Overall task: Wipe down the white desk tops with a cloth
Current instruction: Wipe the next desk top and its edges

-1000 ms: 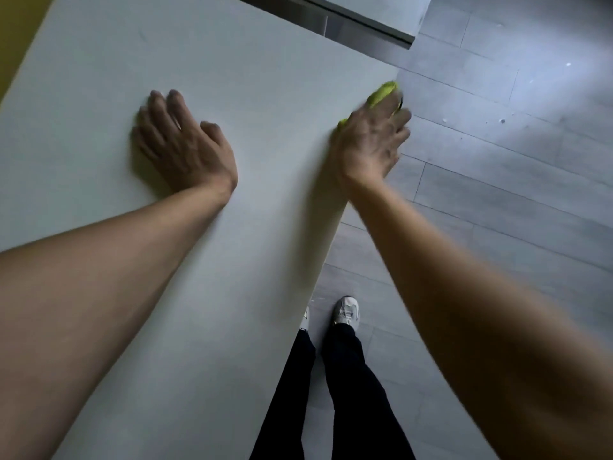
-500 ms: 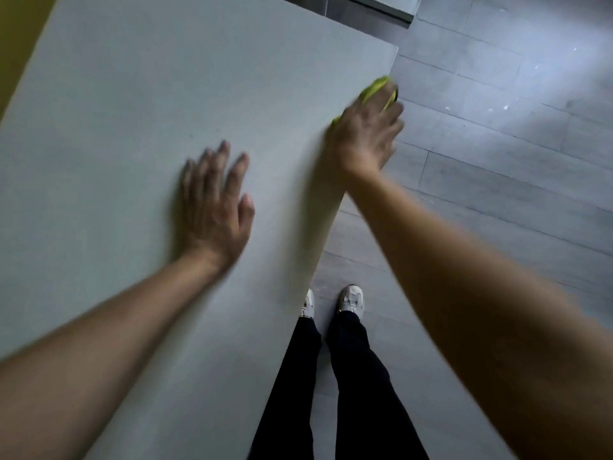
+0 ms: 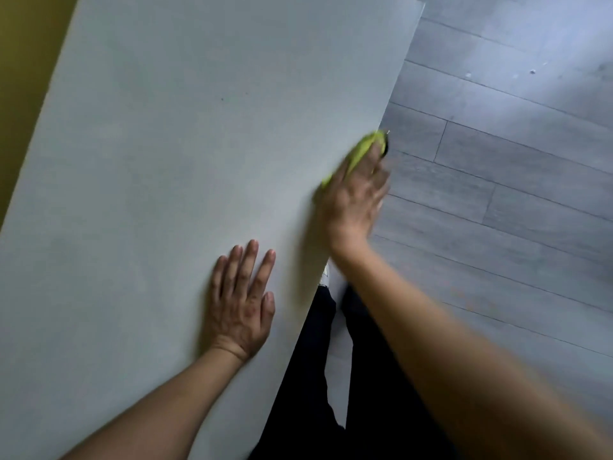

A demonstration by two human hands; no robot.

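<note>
- I'm pressing the cloth [image 3: 365, 151] under my right hand [image 3: 356, 190] at the bench [image 3: 199, 127] edge, fingers [image 3: 378, 167] flat; it risks slipping off.
- My left hand [image 3: 243, 303] is resting flat, fingers spread.

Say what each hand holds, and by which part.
Right hand presses the yellow-green cloth from above at the desk's edge; left hand holds nothing.

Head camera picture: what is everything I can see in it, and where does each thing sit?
flat white desk top: one, white, fills the left and middle.
bright yellow-green cloth: one, yellow-green, at the desk's right edge under the right hand.
grey plank floor: one, grey, right side.
yellow surface: one, yellow, far left beyond the desk.
white shoe: one, white, on the floor beside the desk edge.
black trousers: one pair, black, bottom middle.
left hand: one, flat on the desk.
right hand: one, presses the cloth, blurred.
</note>
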